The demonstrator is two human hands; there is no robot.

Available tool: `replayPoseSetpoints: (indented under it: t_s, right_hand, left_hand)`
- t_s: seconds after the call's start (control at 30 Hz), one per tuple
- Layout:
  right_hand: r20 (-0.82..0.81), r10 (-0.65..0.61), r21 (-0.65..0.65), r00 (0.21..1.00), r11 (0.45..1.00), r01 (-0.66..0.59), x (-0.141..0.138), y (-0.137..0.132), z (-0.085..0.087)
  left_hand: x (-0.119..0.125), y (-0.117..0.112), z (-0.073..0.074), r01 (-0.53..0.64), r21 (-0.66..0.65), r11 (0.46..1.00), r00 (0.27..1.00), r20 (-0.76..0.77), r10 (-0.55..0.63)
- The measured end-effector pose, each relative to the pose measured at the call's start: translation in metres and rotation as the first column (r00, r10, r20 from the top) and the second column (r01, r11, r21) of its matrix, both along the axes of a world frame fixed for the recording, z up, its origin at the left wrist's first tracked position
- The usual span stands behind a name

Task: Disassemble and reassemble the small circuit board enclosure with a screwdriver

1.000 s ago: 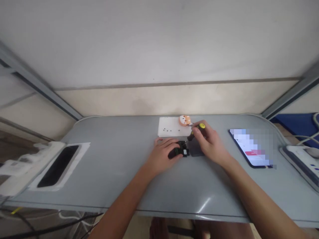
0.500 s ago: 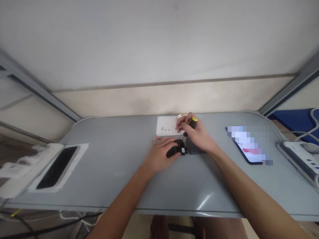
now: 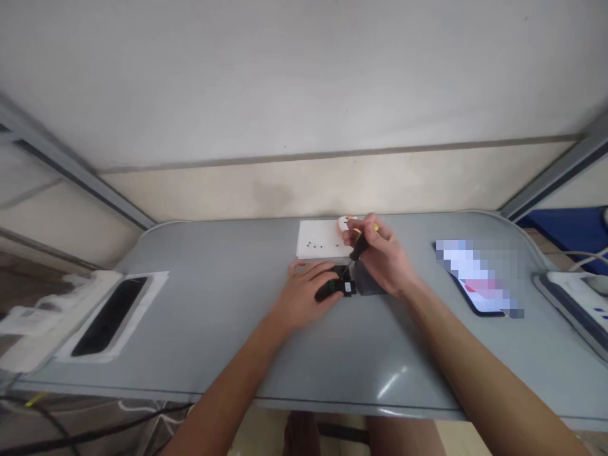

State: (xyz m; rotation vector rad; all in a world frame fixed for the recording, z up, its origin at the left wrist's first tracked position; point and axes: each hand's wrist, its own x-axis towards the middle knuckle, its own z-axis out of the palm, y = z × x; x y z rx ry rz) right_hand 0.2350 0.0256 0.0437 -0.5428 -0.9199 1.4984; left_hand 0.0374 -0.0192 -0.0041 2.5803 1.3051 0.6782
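Note:
On the desk lies a black device (image 3: 348,288) with its inside showing, including a small white label; it looks like an opened phone. My left hand (image 3: 304,291) is closed over its left part, fingers across the top and thumb at the near edge. My right hand (image 3: 384,256) grips a screwdriver (image 3: 361,246) with a black handle and yellow end. The screwdriver is tilted, its thin shaft reaching down to the device near my left fingertips; the exact tip contact is too small to tell. A dark flat panel (image 3: 368,282) lies under my right hand, beside the device.
Behind my hands, a white sheet (image 3: 313,232) bears several tiny dark screws, with a white and orange round object (image 3: 342,223) at its right. A lit phone (image 3: 475,278) and a power strip (image 3: 570,304) lie right. A dark-screened phone (image 3: 111,316) on white paper lies left.
My right hand has rolled and the screwdriver leans over more, its yellow end now farther right and partly hidden. One dark speck on the sheet's right side is now uncovered. My left hand stays put.

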Motion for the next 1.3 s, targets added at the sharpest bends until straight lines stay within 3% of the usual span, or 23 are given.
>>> replayPoseSetpoints:
  t_s: [0.13,0.37,0.6,0.77,1.03,1.2,1.3]
  right_hand:
    - [0.016,-0.052,-0.011,0.999,0.999,0.052,-0.002,0.0,0.0]
    - [0.011,0.054,-0.019,0.998,0.998,-0.054,0.0,-0.001,0.003]
    - [0.045,-0.091,-0.014,0.995,0.996,0.092,-0.002,-0.001,0.004]
    - [0.076,0.019,-0.027,0.997,1.0,-0.017,0.005,0.002,0.005]
    - [0.122,-0.074,0.008,0.99,0.997,0.074,0.003,0.003,-0.006]
    - [0.034,0.054,-0.039,0.998,0.998,-0.053,0.003,0.0,0.002]
    - [0.061,0.022,-0.015,0.998,1.0,-0.021,0.002,-0.002,0.003]
  left_hand:
    - [0.001,-0.001,0.0,-0.006,0.006,1.0,1.0,0.007,0.006]
    - [0.002,-0.001,0.002,-0.018,0.006,1.0,1.0,-0.001,0.018]
    - [0.002,-0.001,0.002,-0.013,0.002,1.0,1.0,-0.001,0.013]
    - [0.002,0.0,0.001,0.002,0.01,1.0,1.0,0.012,-0.002]
    - [0.003,0.0,0.004,0.022,0.015,1.0,1.0,0.014,-0.022]
    - [0.003,0.0,0.003,0.011,0.029,1.0,1.0,0.005,-0.011]
    - [0.003,0.0,0.002,0.007,0.031,0.999,1.0,-0.005,-0.007]
